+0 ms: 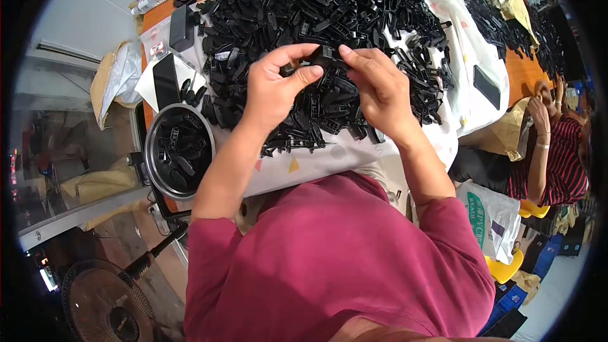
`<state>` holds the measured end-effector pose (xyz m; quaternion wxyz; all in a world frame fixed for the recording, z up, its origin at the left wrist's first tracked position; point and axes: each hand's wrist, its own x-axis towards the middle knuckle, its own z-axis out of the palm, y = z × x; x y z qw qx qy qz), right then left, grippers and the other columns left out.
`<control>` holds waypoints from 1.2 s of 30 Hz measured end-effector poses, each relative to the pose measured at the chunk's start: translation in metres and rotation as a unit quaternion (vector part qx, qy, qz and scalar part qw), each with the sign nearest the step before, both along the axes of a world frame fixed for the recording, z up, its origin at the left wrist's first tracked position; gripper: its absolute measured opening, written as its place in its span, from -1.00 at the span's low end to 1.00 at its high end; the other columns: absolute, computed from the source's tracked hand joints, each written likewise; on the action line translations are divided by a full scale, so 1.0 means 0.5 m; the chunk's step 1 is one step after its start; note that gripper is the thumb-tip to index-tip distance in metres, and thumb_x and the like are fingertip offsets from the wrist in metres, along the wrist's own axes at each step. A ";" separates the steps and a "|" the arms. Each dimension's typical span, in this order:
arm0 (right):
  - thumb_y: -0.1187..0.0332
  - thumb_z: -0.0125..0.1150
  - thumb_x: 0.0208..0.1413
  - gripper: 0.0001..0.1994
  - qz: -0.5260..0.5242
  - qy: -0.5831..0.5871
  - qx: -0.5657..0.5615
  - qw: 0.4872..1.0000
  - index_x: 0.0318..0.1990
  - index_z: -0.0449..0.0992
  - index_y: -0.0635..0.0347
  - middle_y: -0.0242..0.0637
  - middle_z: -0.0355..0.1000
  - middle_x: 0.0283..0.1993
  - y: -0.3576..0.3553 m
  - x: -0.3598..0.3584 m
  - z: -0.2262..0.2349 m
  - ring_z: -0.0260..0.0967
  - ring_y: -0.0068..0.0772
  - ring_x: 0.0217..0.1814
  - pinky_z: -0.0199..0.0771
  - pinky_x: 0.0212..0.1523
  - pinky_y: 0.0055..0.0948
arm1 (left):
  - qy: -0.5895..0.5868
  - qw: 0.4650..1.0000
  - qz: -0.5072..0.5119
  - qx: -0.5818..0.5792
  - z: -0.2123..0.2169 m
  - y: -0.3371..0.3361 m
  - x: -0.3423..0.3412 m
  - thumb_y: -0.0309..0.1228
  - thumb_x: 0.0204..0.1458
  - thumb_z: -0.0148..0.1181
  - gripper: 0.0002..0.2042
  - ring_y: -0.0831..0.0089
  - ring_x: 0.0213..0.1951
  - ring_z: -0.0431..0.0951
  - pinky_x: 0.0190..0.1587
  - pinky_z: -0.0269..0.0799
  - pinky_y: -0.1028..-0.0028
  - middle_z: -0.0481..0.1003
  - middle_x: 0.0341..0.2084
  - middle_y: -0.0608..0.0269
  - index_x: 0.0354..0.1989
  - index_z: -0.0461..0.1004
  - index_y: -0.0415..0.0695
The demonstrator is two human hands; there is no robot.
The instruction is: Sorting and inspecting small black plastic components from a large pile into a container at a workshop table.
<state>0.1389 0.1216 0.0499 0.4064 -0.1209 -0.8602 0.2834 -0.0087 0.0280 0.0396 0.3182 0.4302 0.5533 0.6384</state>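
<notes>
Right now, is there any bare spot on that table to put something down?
The white sheet lies bare along the near edge, between the pile of black plastic parts and the person's chest, and again at the right around a black phone. It is crowded under both hands and at the left by the parts-filled metal bowl.

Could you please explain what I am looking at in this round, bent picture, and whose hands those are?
The picture comes from a wide fisheye camera worn on a person's head, looking down, so edges bend. There is no machine. The left hand and right hand belong to the wearer in the maroon shirt, and together they pinch a small black plastic part. Beneath lies a large heap of black plastic parts on a white sheet. A round metal bowl with some parts sits at the left. Another person works at the far right.
</notes>
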 end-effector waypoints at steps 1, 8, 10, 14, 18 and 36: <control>0.74 0.05 -0.18 -0.61 -0.019 0.010 0.016 1.000 -0.12 0.44 0.22 -0.17 0.38 -0.29 -0.010 -0.002 -0.001 0.37 -0.32 -0.36 0.36 -0.38 -0.55 | -0.129 0.991 -0.019 0.003 -0.005 0.001 0.012 -0.55 -0.15 0.23 -0.73 0.73 -0.50 0.30 -0.43 0.26 0.73 0.44 -0.45 0.41 -0.20 0.45 -0.20; 0.62 0.14 -0.11 -0.66 -0.063 0.037 -0.029 0.997 -0.10 0.42 0.24 -0.28 0.36 -0.21 -0.025 -0.008 -0.041 0.36 -0.46 -0.28 0.39 -0.40 -0.58 | -0.186 0.983 0.000 -0.002 -0.020 0.023 0.040 -0.40 -0.02 0.13 -0.74 0.76 -0.62 0.22 -0.60 0.14 0.74 0.47 -0.35 0.30 -0.17 0.42 -0.26; 0.51 0.14 -0.03 -0.76 -0.015 0.010 -0.385 0.923 -0.15 0.37 0.31 -0.33 0.39 -0.32 -0.036 -0.010 -0.052 0.35 -0.61 -0.36 0.40 -0.43 -0.62 | -0.189 0.982 -0.019 -0.011 -0.026 0.014 0.035 -0.39 -0.01 0.11 -0.74 0.75 -0.62 0.23 -0.60 0.14 0.74 0.46 -0.34 0.27 -0.17 0.41 -0.26; 0.44 0.16 -0.02 -0.84 0.037 -0.060 -0.444 0.893 -0.30 0.39 0.31 -0.38 0.40 -0.45 -0.021 -0.016 -0.073 0.35 -0.64 -0.44 0.36 -0.43 -0.64 | -0.295 0.952 -0.075 -0.034 -0.052 0.009 0.002 -0.37 0.02 0.08 -0.79 0.75 -0.63 0.24 -0.61 0.15 0.74 0.47 -0.40 0.33 -0.22 0.44 -0.23; 0.30 0.15 -0.02 -0.81 -0.094 -0.190 -0.217 0.953 -0.33 0.48 0.24 -0.29 0.45 -0.43 0.113 -0.005 -0.083 0.40 -0.49 -0.38 0.37 -0.35 -0.50 | -0.267 0.962 0.026 -0.047 -0.053 0.003 -0.069 -0.35 -0.02 0.01 -0.82 0.62 -0.50 0.33 -0.53 0.23 0.65 0.43 -0.49 0.31 -0.38 0.45 -0.20; 0.31 0.05 -0.14 -0.79 -0.365 -0.291 -0.096 0.879 -0.32 0.44 0.17 -0.18 0.45 -0.37 0.236 0.003 -0.112 0.42 -0.24 -0.30 0.38 -0.26 -0.35 | 0.481 0.757 0.192 -0.399 -0.113 0.005 -0.270 -0.24 -0.22 0.21 -0.73 0.09 -0.33 0.46 -0.28 0.36 0.28 0.48 -0.42 0.06 -0.35 0.48 -0.12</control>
